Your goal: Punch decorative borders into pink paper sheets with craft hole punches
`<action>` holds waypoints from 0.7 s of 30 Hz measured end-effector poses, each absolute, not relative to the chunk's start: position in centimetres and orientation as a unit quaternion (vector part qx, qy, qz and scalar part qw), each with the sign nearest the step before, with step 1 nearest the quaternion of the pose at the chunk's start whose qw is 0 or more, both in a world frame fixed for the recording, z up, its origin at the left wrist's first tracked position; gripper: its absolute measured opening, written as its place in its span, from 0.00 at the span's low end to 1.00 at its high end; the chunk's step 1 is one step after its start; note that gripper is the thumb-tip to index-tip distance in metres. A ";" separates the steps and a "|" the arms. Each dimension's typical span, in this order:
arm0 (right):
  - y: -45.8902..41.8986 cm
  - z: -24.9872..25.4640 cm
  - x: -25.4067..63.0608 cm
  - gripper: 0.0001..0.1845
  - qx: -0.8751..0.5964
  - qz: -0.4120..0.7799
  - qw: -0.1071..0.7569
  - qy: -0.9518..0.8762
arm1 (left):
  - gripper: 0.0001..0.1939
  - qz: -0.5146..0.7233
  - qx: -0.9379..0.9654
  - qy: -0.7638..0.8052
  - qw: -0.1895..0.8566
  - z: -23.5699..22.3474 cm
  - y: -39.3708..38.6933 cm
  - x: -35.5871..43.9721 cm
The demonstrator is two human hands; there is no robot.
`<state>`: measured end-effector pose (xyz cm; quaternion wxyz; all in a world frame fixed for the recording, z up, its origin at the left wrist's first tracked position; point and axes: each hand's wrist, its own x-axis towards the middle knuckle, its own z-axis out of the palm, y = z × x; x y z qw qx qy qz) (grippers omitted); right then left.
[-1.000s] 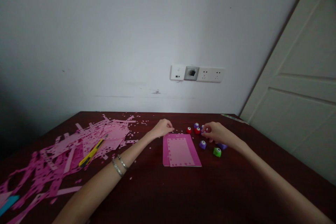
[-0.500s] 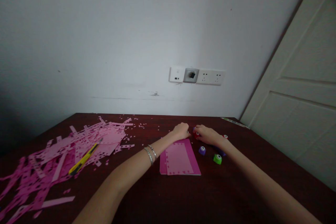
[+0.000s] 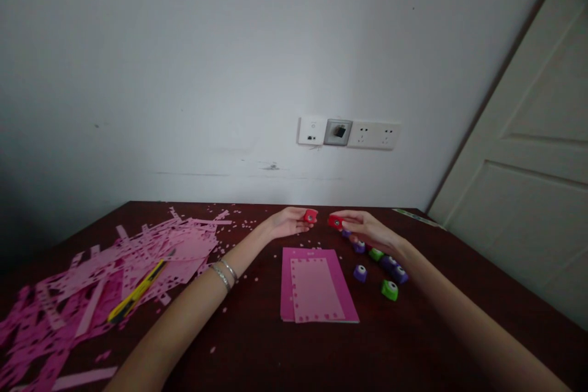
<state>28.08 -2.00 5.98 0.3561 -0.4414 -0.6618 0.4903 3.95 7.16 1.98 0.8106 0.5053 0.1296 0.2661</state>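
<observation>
Between the fingers of my left hand [image 3: 290, 220] is a small red craft punch [image 3: 310, 215], raised above the back of the table. My right hand [image 3: 367, 226] pinches another red craft punch [image 3: 335, 222] a short gap away. In front of both hands lies a magenta sheet [image 3: 287, 282] with a smaller light pink sheet [image 3: 316, 288] on top, whose edges show a row of cut-out shapes. Purple punches [image 3: 360, 273] and green punches [image 3: 390, 290] sit right of the sheets, some partly behind my right forearm.
A heap of pink paper strips and offcuts [image 3: 138, 257] covers the table's left side, with a yellow utility knife [image 3: 140, 291] on it. Tiny punched bits are scattered around. A ruler-like strip [image 3: 416, 217] lies at the back right. The wall bears sockets [image 3: 373, 135].
Both hands have lifted off the tabletop at the back, and each now shows a red punch. My left hand has moved left, uncovering the sheets' top edge.
</observation>
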 end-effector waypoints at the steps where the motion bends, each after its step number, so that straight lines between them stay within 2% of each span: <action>1: -2.1 6.0 27.8 0.27 -0.430 0.516 0.367 -0.644 | 0.20 0.263 0.498 0.124 0.817 2.0 7.1 3.6; 7: -1.6 5.2 26.9 0.27 -0.411 0.578 0.391 -0.587 | 0.23 0.255 0.491 0.111 0.826 2.0 6.7 2.4; 13: -1.2 4.2 27.1 0.24 -0.412 0.583 0.378 -0.590 | 0.22 0.253 0.492 0.117 0.825 2.1 6.4 1.3; 17: -1.2 3.7 26.9 0.26 -0.381 0.607 0.368 -0.592 | 0.25 0.232 0.506 0.100 0.825 2.0 6.0 1.1; 21: -0.8 3.9 26.3 0.25 -0.405 0.549 0.339 -0.648 | 0.28 0.216 0.514 0.101 0.824 2.2 5.8 0.9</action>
